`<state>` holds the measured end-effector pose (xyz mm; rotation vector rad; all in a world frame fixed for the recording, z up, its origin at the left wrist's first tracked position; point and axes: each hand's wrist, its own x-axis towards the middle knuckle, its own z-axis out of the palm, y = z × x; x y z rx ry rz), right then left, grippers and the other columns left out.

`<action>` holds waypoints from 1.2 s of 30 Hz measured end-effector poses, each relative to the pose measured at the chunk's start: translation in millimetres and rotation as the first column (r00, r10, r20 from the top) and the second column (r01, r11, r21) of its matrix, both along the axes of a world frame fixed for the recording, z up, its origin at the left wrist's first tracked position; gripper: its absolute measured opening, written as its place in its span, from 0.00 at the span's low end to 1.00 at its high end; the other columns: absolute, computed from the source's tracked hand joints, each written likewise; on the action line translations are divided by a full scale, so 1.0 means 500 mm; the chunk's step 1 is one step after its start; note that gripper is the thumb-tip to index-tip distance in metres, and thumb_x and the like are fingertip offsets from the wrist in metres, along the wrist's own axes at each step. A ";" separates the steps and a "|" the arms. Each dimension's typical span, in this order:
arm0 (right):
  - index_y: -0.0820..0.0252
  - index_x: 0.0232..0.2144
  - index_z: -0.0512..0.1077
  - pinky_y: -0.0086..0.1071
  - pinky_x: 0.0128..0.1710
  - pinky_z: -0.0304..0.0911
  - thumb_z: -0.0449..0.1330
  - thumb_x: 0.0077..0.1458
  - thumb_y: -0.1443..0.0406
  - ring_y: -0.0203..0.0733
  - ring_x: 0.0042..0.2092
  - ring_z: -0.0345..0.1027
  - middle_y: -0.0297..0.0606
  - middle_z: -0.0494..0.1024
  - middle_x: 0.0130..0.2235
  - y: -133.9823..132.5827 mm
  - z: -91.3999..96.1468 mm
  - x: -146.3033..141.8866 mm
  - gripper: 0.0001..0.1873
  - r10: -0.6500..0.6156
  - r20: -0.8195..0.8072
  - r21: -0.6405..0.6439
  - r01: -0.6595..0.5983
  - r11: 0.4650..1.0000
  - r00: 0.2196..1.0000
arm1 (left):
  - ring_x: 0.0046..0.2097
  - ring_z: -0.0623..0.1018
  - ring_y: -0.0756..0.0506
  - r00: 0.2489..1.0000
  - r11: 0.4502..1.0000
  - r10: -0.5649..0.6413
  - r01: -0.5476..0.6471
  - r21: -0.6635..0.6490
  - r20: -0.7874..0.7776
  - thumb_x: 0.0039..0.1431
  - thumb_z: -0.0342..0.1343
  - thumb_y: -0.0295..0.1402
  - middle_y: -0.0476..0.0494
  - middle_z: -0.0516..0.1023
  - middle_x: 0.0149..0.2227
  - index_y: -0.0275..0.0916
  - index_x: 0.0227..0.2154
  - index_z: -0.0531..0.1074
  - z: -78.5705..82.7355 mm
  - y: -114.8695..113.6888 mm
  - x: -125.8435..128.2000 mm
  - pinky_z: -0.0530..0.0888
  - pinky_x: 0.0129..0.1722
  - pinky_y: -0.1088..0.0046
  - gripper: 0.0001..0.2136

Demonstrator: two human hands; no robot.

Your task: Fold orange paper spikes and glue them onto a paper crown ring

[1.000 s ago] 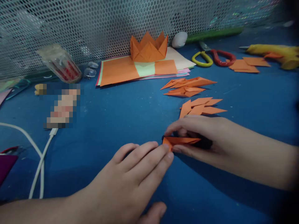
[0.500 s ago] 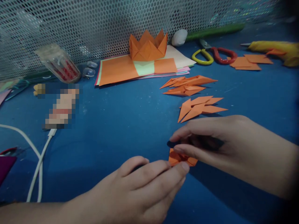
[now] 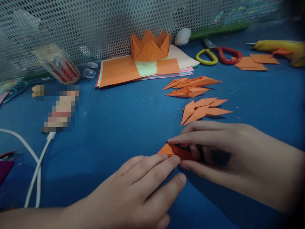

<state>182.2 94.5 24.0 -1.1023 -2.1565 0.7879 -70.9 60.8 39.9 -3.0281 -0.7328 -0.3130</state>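
Observation:
A small folded piece of orange paper (image 3: 173, 150) lies on the blue table between my hands, partly hidden by my fingers. My left hand (image 3: 147, 181) comes from the lower left, palm down. Its fingers are stretched out, two tips pressing on the paper's near edge and another resting apart from it. From the right, my right hand (image 3: 214, 149) curls around the paper's right end, index fingertip at the top fold and thumb at the near side. Just beyond it lie several pointed orange folded pieces (image 3: 202, 109), with more pointed pieces (image 3: 190, 87) behind them.
An orange paper crown (image 3: 150, 47) stands on stacked coloured paper (image 3: 116, 71) by the mesh wall. Scissors (image 3: 227, 56), orange squares (image 3: 252, 63) and a yellow glue gun (image 3: 274, 47) lie at the back right. A jar (image 3: 57, 65) and white cable (image 3: 39, 165) are on the left.
The folded paper has turned and shifted slightly left and up, now showing a peaked edge. My right fingers have closed around its right end. My left fingers have moved slightly left, spreading apart.

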 end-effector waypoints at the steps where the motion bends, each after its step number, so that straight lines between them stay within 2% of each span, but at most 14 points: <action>1: 0.50 0.37 0.83 0.27 0.23 0.63 0.62 0.61 0.61 0.32 0.24 0.67 0.32 0.77 0.28 -0.002 0.001 -0.001 0.08 -0.012 -0.008 -0.025 0.012 1.000 1.000 | 0.66 0.76 0.46 1.000 1.000 0.002 -0.002 -0.005 -0.013 0.81 0.42 0.34 0.48 0.78 0.66 0.42 0.62 0.76 0.000 0.000 -0.001 0.74 0.62 0.71 0.19; 6: 0.50 0.36 0.81 0.24 0.19 0.63 0.64 0.58 0.58 0.32 0.22 0.67 0.29 0.76 0.24 0.001 0.015 -0.002 0.07 -0.046 -0.022 -0.230 0.040 0.972 0.999 | 0.65 0.76 0.47 1.000 1.000 -0.013 0.013 0.012 0.000 0.81 0.41 0.33 0.50 0.79 0.65 0.42 0.61 0.76 0.002 0.003 -0.002 0.73 0.61 0.71 0.20; 9: 0.52 0.40 0.83 0.25 0.19 0.65 0.65 0.56 0.53 0.34 0.21 0.69 0.30 0.77 0.22 0.012 0.029 -0.005 0.14 -0.039 -0.011 -0.332 0.034 0.943 0.999 | 0.65 0.76 0.49 1.000 0.999 -0.025 0.025 0.023 -0.006 0.81 0.44 0.34 0.54 0.80 0.64 0.43 0.61 0.76 -0.002 0.007 0.000 0.71 0.63 0.72 0.18; 11: 0.53 0.43 0.85 0.27 0.21 0.69 0.64 0.58 0.52 0.37 0.23 0.72 0.33 0.80 0.25 0.018 0.032 -0.007 0.17 -0.012 -0.006 -0.363 0.010 0.932 1.000 | 0.64 0.76 0.50 0.999 0.998 -0.035 0.035 0.053 -0.003 0.81 0.46 0.34 0.56 0.81 0.63 0.43 0.60 0.77 -0.006 0.008 0.002 0.70 0.64 0.72 0.17; 14: 0.52 0.40 0.85 0.29 0.25 0.73 0.61 0.61 0.57 0.39 0.27 0.77 0.37 0.86 0.31 0.019 0.025 -0.007 0.14 0.041 -0.006 -0.323 -0.041 0.946 0.999 | 0.64 0.77 0.50 1.000 0.996 -0.030 0.030 0.084 -0.007 0.81 0.46 0.33 0.57 0.81 0.63 0.44 0.60 0.77 -0.009 0.005 0.002 0.69 0.64 0.72 0.16; 19: 0.50 0.34 0.83 0.25 0.20 0.66 0.61 0.62 0.62 0.34 0.23 0.73 0.31 0.82 0.26 0.012 0.007 -0.005 0.10 0.011 -0.077 -0.174 -0.024 0.985 0.997 | 0.66 0.75 0.50 0.997 0.997 -0.040 0.044 0.056 -0.059 0.80 0.48 0.34 0.57 0.78 0.66 0.45 0.62 0.76 -0.005 0.001 -0.004 0.70 0.65 0.72 0.16; 23: 0.51 0.37 0.84 0.27 0.24 0.71 0.60 0.63 0.61 0.37 0.28 0.77 0.34 0.85 0.31 0.015 0.014 -0.002 0.11 0.052 -0.014 -0.193 -0.054 0.980 0.999 | 0.66 0.75 0.50 0.996 0.996 -0.046 0.052 0.068 -0.079 0.80 0.50 0.36 0.57 0.77 0.67 0.46 0.62 0.76 -0.005 0.001 -0.006 0.71 0.64 0.73 0.16; 26: 0.50 0.38 0.84 0.27 0.23 0.69 0.60 0.66 0.57 0.37 0.28 0.77 0.33 0.85 0.31 0.016 0.017 -0.001 0.12 0.053 0.009 -0.194 -0.050 0.980 0.999 | 0.65 0.75 0.50 0.996 0.994 -0.025 0.034 0.100 -0.090 0.80 0.49 0.37 0.60 0.77 0.67 0.48 0.62 0.76 -0.010 0.000 -0.005 0.70 0.62 0.73 0.16; 30: 0.51 0.34 0.81 0.25 0.25 0.67 0.60 0.67 0.59 0.33 0.26 0.73 0.30 0.82 0.29 0.014 0.013 -0.001 0.12 0.063 -0.006 -0.084 -0.063 0.994 0.998 | 0.64 0.74 0.49 1.000 0.989 0.003 0.001 0.149 -0.026 0.80 0.48 0.36 0.61 0.79 0.65 0.50 0.61 0.77 -0.028 -0.005 -0.002 0.69 0.59 0.70 0.16; 33: 0.55 0.34 0.80 0.24 0.32 0.71 0.57 0.70 0.64 0.32 0.31 0.77 0.32 0.84 0.33 0.018 0.012 0.000 0.13 0.152 0.062 0.041 -0.155 0.987 0.986 | 0.64 0.73 0.49 0.997 0.986 0.023 -0.035 0.166 0.069 0.80 0.45 0.34 0.61 0.81 0.63 0.50 0.59 0.79 -0.043 -0.010 0.000 0.66 0.59 0.67 0.17; 36: 0.56 0.36 0.80 0.24 0.35 0.73 0.53 0.72 0.66 0.34 0.35 0.79 0.35 0.84 0.36 0.025 0.012 0.005 0.16 0.238 0.117 0.153 -0.254 0.955 0.964 | 0.65 0.71 0.50 0.996 0.983 0.056 -0.068 0.171 0.073 0.80 0.46 0.35 0.63 0.81 0.62 0.53 0.58 0.79 -0.050 -0.013 0.000 0.65 0.59 0.67 0.17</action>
